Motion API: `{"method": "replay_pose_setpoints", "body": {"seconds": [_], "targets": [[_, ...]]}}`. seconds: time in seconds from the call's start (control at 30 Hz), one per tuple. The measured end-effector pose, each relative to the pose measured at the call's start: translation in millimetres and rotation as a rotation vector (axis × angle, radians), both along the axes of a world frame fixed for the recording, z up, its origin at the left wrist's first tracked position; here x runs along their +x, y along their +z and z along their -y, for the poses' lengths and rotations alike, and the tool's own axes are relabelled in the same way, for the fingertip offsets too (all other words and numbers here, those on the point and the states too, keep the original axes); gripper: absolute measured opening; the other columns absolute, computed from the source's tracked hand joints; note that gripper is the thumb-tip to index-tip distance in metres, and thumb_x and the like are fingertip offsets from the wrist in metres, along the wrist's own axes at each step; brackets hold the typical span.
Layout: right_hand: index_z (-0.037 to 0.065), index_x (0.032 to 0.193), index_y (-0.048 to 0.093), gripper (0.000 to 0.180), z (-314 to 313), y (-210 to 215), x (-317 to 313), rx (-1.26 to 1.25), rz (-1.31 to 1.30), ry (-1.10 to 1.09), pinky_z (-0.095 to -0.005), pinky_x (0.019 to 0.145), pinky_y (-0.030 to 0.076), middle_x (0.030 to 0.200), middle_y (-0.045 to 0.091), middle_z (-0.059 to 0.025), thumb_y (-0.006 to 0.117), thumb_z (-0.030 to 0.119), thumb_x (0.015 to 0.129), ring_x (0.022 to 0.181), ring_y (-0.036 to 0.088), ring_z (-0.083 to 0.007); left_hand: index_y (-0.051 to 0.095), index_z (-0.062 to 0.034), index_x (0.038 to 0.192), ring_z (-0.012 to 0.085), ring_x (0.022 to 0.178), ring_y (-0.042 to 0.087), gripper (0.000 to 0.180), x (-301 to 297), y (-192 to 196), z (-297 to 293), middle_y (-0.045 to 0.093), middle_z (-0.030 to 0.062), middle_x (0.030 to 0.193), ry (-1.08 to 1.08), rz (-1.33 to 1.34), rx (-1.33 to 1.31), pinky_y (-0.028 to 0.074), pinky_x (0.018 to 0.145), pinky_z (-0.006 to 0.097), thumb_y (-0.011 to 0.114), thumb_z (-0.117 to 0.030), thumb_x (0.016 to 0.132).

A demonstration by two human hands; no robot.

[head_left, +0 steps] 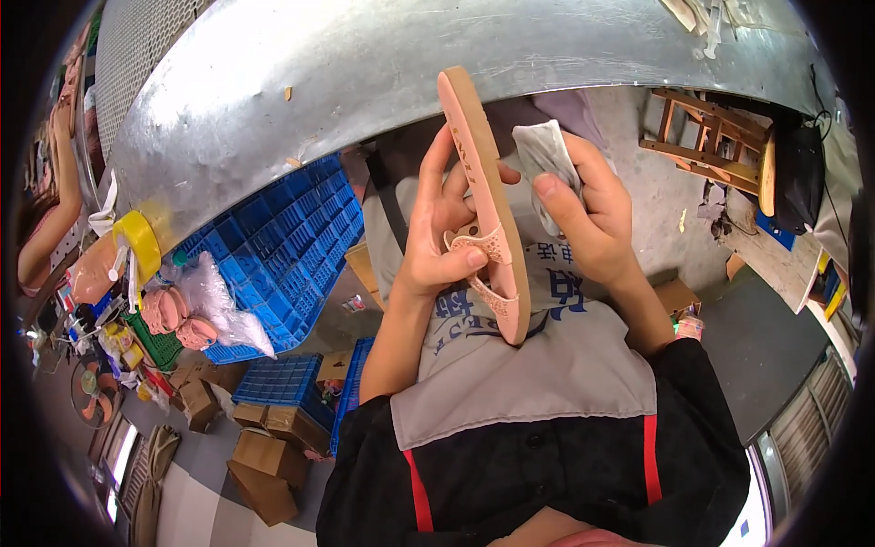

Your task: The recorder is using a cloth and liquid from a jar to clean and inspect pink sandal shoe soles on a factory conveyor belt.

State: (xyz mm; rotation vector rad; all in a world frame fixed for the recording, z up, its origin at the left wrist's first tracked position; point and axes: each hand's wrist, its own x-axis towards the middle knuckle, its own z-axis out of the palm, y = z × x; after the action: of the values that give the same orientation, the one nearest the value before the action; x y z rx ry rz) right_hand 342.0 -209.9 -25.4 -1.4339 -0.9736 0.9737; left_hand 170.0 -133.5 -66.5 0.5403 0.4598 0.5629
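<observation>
A pink slide sandal (pixel 488 205) with a tan sole edge is held up on its side in front of my grey apron. My left hand (pixel 437 228) grips it around the middle, with the thumb on the perforated strap and the fingers behind. To its right, my right hand (pixel 588 210) pinches a folded grey-white cloth (pixel 544 159) between thumb and fingers. The cloth is close to the sandal's sole edge but apart from it. Part of the sandal's straps is covered by my left thumb.
Beyond my hands curves a metal worktable (pixel 365 64). Blue plastic crates (pixel 283 246) stand at the left, near a pair of pink sandals (pixel 173 314) and cardboard boxes (pixel 264 469). Another person's arm (pixel 59 191) shows at the far left. A wooden stool (pixel 715 146) is at the right.
</observation>
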Motion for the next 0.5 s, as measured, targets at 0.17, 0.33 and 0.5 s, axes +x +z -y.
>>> {"method": "replay_pose_setpoints", "body": {"seconds": [0.17, 0.33, 0.5], "targets": [[-0.005, 0.135, 0.057, 0.036, -2.2, -2.4, 2.4, 0.050, 0.064, 0.051, -0.0312, 0.092, 0.051, 0.120, 0.068, -0.0143, 0.060, 0.007, 0.101, 0.107, 0.066, -0.0199, 0.004, -0.0106, 0.165, 0.0332, 0.132, 0.051, 0.126, -1.5, -3.6, -1.9, 0.041, 0.0214, 0.151, -0.008, 0.025, -0.012, 0.057, 0.094, 0.038, 0.082, -0.019, 0.066], [-0.006, 0.128, 0.063, 0.032, -2.4, 6.2, 0.2, -0.020, 0.014, 0.132, -0.0316, 0.096, 0.049, 0.120, 0.068, -0.0145, 0.059, 0.001, 0.097, 0.109, 0.065, -0.0195, 0.004, -0.0121, 0.165, 0.0325, 0.089, 0.070, 0.127, -2.1, -7.9, 1.0, 0.051, 0.0211, 0.136, 0.010, 0.000, 0.020, 0.061, 0.071, 0.040, 0.084, -0.022, 0.067], [-0.007, 0.116, 0.069, 0.031, -5.9, 9.8, 7.1, 0.004, 0.088, 0.255, -0.0332, 0.076, 0.051, 0.095, 0.071, -0.0154, 0.059, -0.007, 0.086, 0.083, 0.067, -0.0210, 0.005, -0.0114, 0.165, 0.0349, 0.112, 0.066, 0.127, 1.4, -3.9, 3.0, 0.051, 0.0238, 0.134, 0.081, -0.020, -0.024, 0.060, 0.082, 0.040, 0.085, -0.024, 0.066]]}}
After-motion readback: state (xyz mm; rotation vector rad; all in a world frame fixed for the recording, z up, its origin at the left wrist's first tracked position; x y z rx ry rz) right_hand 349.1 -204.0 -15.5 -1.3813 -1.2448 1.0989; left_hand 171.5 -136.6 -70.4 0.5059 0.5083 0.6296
